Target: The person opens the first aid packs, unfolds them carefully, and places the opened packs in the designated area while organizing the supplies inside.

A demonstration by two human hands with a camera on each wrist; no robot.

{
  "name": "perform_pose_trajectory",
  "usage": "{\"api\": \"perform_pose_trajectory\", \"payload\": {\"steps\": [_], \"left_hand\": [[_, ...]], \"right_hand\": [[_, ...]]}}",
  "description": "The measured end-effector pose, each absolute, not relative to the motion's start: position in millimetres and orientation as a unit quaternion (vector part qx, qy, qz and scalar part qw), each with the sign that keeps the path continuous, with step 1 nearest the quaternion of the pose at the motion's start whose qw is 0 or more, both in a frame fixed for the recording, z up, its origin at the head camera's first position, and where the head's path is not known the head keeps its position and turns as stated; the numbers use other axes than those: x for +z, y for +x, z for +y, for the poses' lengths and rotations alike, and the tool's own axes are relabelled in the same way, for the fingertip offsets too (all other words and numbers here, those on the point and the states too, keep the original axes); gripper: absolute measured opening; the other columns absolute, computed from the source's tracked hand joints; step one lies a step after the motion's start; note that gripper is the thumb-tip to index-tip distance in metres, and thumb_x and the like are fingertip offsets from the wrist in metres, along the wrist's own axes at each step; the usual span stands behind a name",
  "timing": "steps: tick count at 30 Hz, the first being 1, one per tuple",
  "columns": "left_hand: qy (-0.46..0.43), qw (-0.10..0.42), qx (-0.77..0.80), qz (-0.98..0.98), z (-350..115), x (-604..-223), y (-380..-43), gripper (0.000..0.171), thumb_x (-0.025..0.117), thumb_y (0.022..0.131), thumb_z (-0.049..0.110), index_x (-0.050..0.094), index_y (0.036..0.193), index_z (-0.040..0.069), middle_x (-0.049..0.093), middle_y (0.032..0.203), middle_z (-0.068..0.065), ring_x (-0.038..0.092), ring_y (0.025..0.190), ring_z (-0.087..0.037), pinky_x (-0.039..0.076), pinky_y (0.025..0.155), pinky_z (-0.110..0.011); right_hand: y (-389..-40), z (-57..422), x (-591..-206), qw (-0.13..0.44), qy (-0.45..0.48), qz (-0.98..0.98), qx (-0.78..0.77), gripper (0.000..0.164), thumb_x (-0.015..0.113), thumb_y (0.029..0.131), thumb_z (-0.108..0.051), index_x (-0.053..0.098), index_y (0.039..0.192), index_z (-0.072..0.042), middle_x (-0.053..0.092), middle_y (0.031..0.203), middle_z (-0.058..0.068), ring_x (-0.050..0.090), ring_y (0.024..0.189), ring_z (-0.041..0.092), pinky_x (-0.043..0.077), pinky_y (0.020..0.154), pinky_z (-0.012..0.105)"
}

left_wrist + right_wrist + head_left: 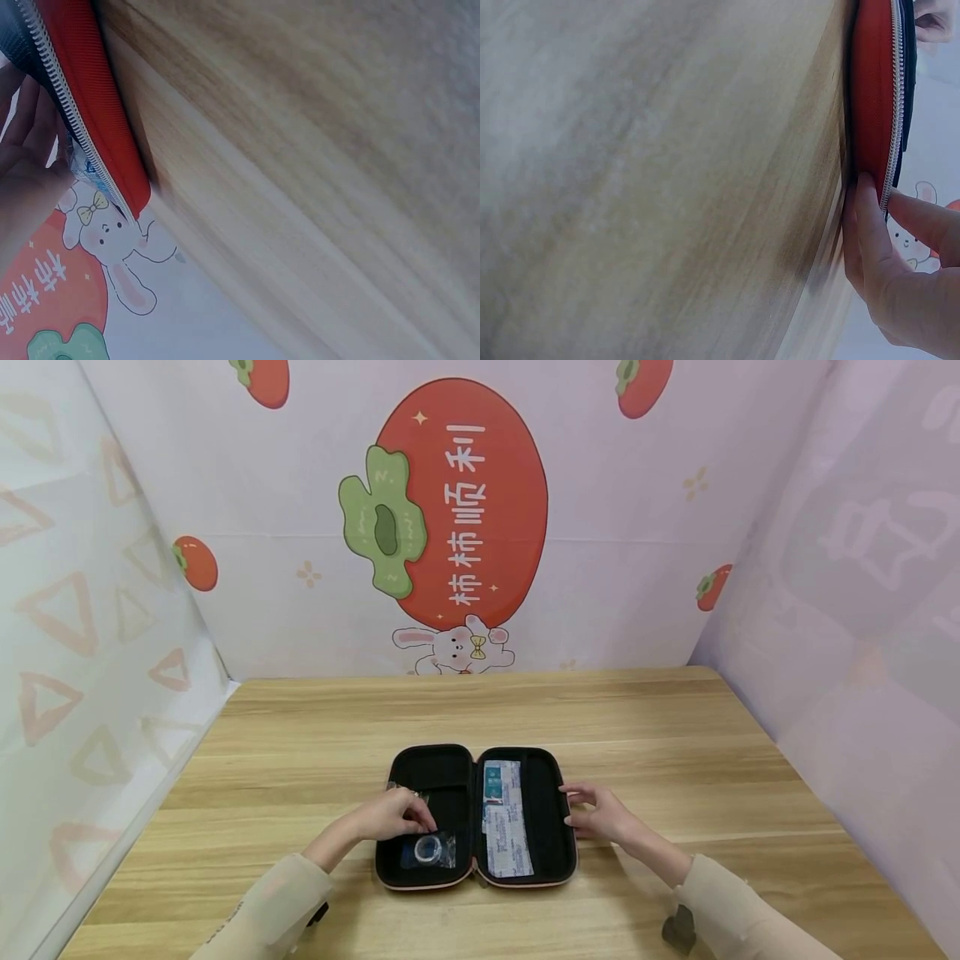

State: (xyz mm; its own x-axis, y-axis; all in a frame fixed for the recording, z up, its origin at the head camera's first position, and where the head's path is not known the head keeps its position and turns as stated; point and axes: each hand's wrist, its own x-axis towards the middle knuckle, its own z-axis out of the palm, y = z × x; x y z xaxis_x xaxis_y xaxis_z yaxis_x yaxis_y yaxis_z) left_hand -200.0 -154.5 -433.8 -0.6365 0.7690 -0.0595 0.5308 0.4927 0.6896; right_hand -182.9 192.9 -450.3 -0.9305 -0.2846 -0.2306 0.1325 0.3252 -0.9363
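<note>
A zip case [548, 827] lies unfolded on the table, black inside and red outside. My left hand [393, 815] reaches over its left half with bent fingers. The fingertips are beside a clear packet holding a whitish ring-shaped roll [428, 850]; whether they grip anything is hidden. Some clear plastic [84, 166] shows by this hand in the left wrist view. My right hand [600, 812] holds the case's right edge, thumb at the zipper rim and fingers against the red outer side [873, 90]. White printed paper packets [508, 831] lie in the right half, with a small teal packet [492, 783].
The case stands on a wood-grain table [637, 718]. Behind it hangs a white cloth [600, 585] printed with a large red persimmon and a rabbit. Patterned cloth walls [97, 635] border both sides.
</note>
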Motion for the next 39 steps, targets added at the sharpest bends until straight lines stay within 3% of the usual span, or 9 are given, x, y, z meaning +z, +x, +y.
{"api": "perform_pose_trajectory", "payload": {"steps": [8,13,19,32,39], "left_hand": [[0.368,0.201,0.358,0.834,-154.7,-435.8,-199.4,0.024,0.047,0.08,-0.013,0.065,0.093,-0.004,0.064,0.081,-0.006,0.058,0.074,-0.008,0.05,0.065,-0.018],[0.331,0.179,0.389,0.841,-155.1,-433.9,-196.8,0.019,0.052,0.081,-0.007,0.063,0.096,-0.004,0.064,0.082,-0.008,0.06,0.075,-0.011,0.051,0.065,-0.018],[0.307,0.143,0.397,0.853,-158.0,-429.8,-194.3,0.02,0.057,0.081,-0.002,0.061,0.1,-0.003,0.063,0.087,-0.011,0.06,0.075,-0.014,0.051,0.066,-0.021],[0.305,0.012,0.327,0.894,-170.4,-426.9,-190.3,0.022,0.066,0.074,0.0,0.063,0.096,0.0,0.061,0.095,-0.008,0.056,0.091,-0.026,0.05,0.078,-0.041],[0.314,-0.009,0.271,0.91,-172.2,-428.8,-191.4,0.025,0.069,0.071,0.003,0.064,0.095,0.001,0.058,0.105,-0.015,0.055,0.097,-0.033,0.048,0.083,-0.045]], "right_hand": [[-183.2,193.3,-450.5,0.179,-0.045,0.791,-0.583,0.049,0.058,0.076,0.01,0.043,0.122,0.009,0.047,0.112,0.028,0.058,0.076,0.017,0.056,0.066,0.031],[-182.9,193.1,-450.5,0.181,-0.049,0.791,-0.582,0.049,0.058,0.076,0.009,0.042,0.122,0.009,0.048,0.111,0.027,0.058,0.075,0.016,0.056,0.065,0.031],[-183.3,194.4,-450.4,0.185,-0.051,0.79,-0.582,0.049,0.058,0.077,0.008,0.041,0.123,0.009,0.047,0.111,0.026,0.058,0.076,0.016,0.056,0.067,0.031],[-183.4,194.3,-451.4,0.187,-0.057,0.786,-0.587,0.049,0.058,0.077,0.008,0.041,0.123,0.009,0.047,0.112,0.028,0.058,0.076,0.016,0.056,0.066,0.031],[-183.8,194.6,-451.8,0.182,-0.059,0.789,-0.584,0.048,0.058,0.077,0.008,0.042,0.122,0.009,0.048,0.111,0.027,0.058,0.075,0.016,0.056,0.066,0.031]]}}
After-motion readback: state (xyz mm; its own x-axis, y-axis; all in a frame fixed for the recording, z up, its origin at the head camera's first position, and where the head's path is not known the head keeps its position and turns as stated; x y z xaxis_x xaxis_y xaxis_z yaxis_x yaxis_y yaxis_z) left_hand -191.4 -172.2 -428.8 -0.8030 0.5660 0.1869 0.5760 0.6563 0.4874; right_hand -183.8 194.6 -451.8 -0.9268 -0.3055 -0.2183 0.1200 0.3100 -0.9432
